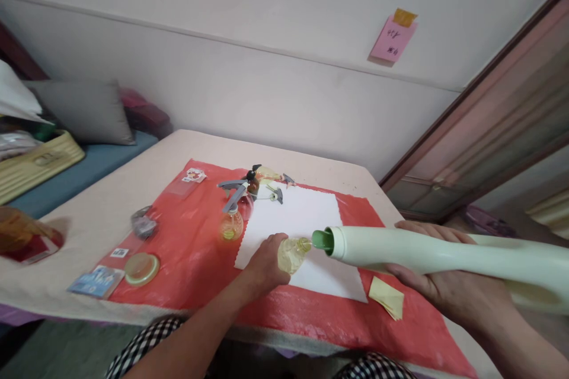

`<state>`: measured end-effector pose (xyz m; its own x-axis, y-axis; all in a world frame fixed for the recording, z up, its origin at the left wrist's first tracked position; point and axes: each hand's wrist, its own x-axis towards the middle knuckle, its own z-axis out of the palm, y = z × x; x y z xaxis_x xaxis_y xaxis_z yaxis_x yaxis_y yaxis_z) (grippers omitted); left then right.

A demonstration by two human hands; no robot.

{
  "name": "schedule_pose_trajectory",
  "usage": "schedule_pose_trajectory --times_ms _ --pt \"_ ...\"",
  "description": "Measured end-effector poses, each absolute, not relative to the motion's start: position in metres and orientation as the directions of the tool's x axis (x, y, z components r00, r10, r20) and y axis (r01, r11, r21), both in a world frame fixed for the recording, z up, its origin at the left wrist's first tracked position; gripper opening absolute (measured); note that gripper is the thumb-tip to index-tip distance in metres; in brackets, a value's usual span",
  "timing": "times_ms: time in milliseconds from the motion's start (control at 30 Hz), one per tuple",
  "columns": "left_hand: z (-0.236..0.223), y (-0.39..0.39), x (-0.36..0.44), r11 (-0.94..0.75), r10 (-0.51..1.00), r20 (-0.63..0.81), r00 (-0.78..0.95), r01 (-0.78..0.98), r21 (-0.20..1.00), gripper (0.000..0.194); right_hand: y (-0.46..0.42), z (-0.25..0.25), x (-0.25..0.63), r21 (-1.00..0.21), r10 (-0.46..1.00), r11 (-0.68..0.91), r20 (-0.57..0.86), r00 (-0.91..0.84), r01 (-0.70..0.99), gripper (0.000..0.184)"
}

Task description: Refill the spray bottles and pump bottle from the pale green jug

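My right hand point(438, 284) grips a large pale green bottle point(422, 248) tipped on its side, its green spout point(322, 240) touching the mouth of a small clear bottle point(291, 253) holding yellowish liquid. My left hand point(265, 266) is wrapped round that small bottle, which rests on a white cloth point(302, 219). The cloth lies on a red mat point(195, 248) on the table.
Small spray bottles with grey trigger heads point(233, 213) stand at the cloth's far left corner. A yellow folded paper point(386, 296), a round lid point(141, 267), a card point(96, 281) and a dark wrapped item point(143, 225) lie about. A basket point(35, 165) and cushions sit left.
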<state>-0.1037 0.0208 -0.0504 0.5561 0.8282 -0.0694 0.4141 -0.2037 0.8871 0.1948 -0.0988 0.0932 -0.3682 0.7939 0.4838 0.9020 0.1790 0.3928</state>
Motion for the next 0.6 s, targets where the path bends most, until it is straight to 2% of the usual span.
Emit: schedule_pose_trajectory --times_ms 600 --pt "-0.059 0.023 -0.104 -0.230 0.826 -0.046 0.562 0.409 0.883 0.085 -0.098 0.095 0.193 0.352 0.801 0.169 0.495 -0.337 0.920 0.069"
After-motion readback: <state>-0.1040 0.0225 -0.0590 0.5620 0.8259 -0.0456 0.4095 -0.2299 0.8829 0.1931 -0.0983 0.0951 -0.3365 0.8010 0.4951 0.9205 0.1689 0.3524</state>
